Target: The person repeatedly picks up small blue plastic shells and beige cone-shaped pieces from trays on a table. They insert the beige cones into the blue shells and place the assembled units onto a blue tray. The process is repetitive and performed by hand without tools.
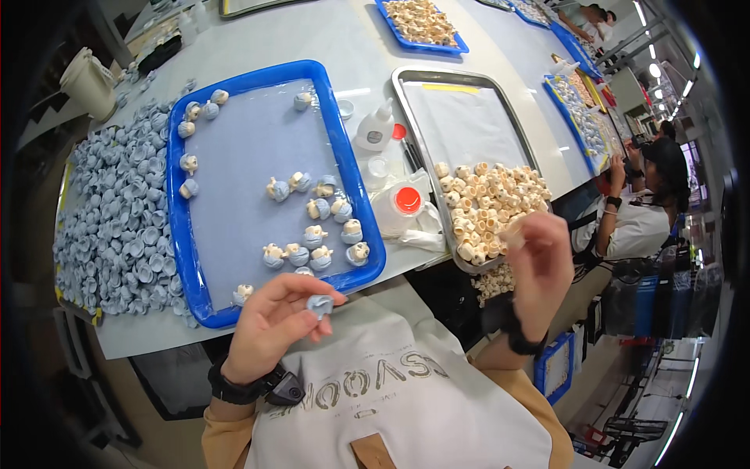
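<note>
Between the thumb and fingers of my left hand (275, 313) is a small blue-grey cap-shaped piece (319, 306), held just off the near edge of the blue tray (178, 234). My right hand (544, 254) is raised by the near right corner of the metal tray (404, 98). Its fingertips pinch a small cream piece (512, 234), partly hidden and blurred. A heap of hollow cream pieces (488, 203) fills the near part of that metal tray. On the blue tray sit several joined figures (315, 236), cream heads with blue-grey caps, mostly toward its near right side.
Left of the blue tray lies a big pile of blue-grey caps (117, 211). Between the trays stand a white squeeze bottle (376, 127) and a red-capped bottle (400, 209). Another blue tray (457, 48) of cream pieces is farther back. A co-worker (644, 199) is at the right.
</note>
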A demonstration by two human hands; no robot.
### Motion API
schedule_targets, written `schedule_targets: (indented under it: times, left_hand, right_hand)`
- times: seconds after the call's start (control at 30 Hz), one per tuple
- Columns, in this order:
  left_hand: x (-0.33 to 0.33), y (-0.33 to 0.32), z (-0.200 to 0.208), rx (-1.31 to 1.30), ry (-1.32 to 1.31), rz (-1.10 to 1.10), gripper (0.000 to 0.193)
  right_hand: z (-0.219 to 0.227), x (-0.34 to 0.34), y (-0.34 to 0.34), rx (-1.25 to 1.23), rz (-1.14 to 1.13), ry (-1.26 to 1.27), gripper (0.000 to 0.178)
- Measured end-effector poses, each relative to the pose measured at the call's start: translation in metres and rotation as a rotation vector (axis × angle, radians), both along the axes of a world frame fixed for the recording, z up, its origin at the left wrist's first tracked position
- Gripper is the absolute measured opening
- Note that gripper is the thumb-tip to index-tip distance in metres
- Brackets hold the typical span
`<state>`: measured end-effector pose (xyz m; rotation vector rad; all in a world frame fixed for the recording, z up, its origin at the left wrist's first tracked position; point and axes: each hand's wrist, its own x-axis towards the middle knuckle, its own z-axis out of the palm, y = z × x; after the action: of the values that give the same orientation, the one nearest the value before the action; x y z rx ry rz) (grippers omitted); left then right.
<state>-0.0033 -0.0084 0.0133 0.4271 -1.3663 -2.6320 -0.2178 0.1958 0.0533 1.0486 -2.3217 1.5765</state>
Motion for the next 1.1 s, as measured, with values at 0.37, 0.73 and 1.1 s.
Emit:
schedule_targets:
  times: [0.37,0.73,1.1]
  left_hand:
    - [0.002,0.003,-0.015,0.125,0.124,-0.138,0.031]
    - [-0.004,0.008,-0.014,0.055,0.198,0.028,0.031]
    - [0.002,0.001,-0.011,0.014,0.075,0.002,0.033]
  right_hand:
    - [-0.007,0.055,-0.076,0.003,1.024,0.047,0.052]
    - [-0.021,0.069,-0.080,-0.069,0.691,0.101,0.039]
    - [0.013,0.002,-0.075,0.259,0.327,0.299,0.030]
